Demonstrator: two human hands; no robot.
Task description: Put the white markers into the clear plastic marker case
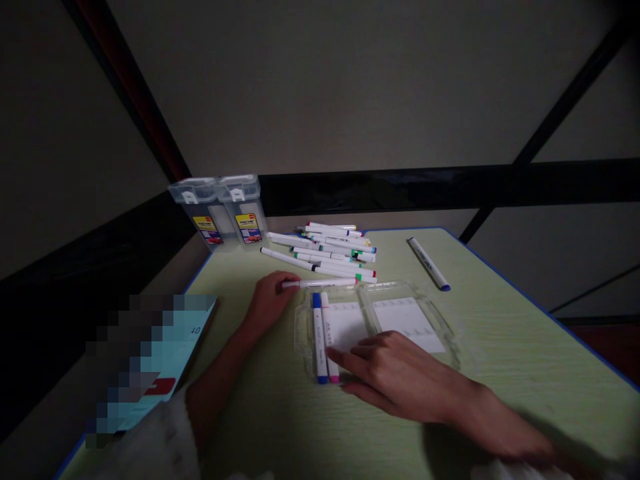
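My left hand [267, 298] is closed round the end of a white marker with a red cap [320, 283], held level just above the far edge of a clear plastic marker tray [450, 337]. Two markers lie side by side in the tray's left end, one blue-capped [318, 337] and one pink-capped [328, 333]. My right hand [395, 380] rests flat on the tray's near side, fingers stretched out, the fingertips touching the pink marker's lower end. A heap of several white markers [330, 252] lies beyond the tray.
Two clear plastic cases with yellow labels [220, 210] stand at the far left of the green table [500, 373]. A single blue-capped marker [428, 264] lies at the far right. A blue booklet [175, 353] lies at the left edge.
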